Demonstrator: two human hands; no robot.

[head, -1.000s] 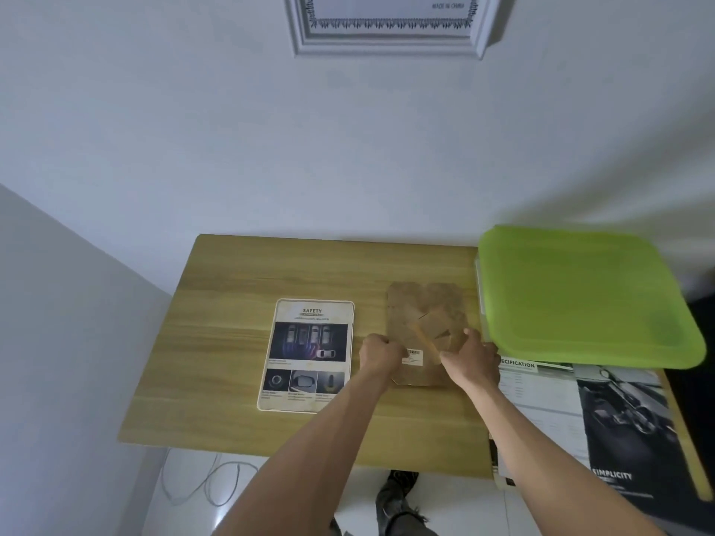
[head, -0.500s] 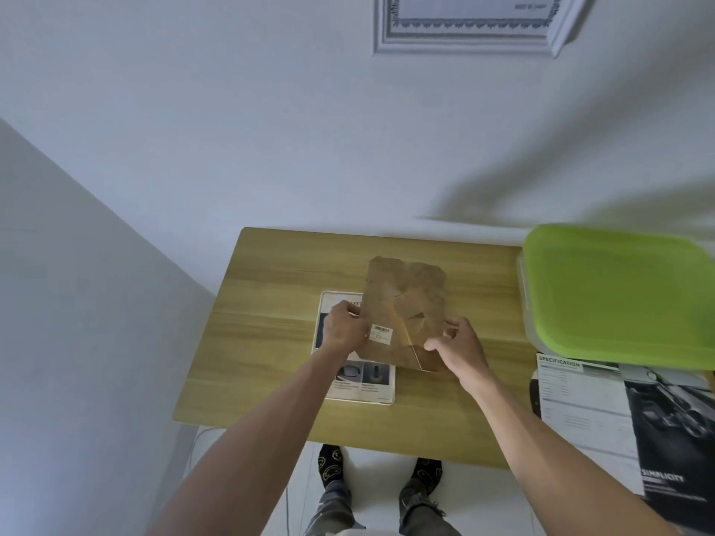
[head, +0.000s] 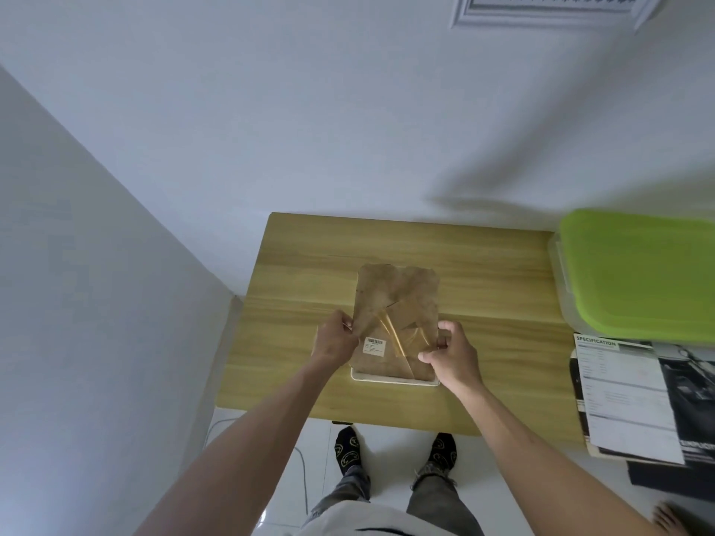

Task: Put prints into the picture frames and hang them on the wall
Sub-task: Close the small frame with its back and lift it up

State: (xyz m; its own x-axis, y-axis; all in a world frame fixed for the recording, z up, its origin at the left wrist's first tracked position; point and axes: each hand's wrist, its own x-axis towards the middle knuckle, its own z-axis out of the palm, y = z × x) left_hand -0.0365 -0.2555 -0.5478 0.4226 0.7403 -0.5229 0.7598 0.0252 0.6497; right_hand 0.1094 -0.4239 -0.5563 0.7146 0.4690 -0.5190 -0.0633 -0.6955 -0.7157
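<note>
A brown frame backing board (head: 398, 299) with a fold-out stand and a small barcode sticker lies back side up over the white picture frame (head: 394, 380) on the wooden table (head: 301, 272). Only the frame's near white edge shows; the print under the board is hidden. My left hand (head: 336, 337) grips the board's left edge. My right hand (head: 450, 352) pinches its right edge near the bottom corner. Another white frame (head: 549, 9) hangs on the wall at the top.
A clear storage box with a lime green lid (head: 638, 276) stands at the table's right end. Printed sheets and a dark brochure (head: 634, 400) lie in front of it. White walls close in on the left and behind. My feet stand below the table's near edge.
Both hands carried the backing board to the left and laid it over the print and frame, which are now covered. The view shifted, so the table sits more to the right.
</note>
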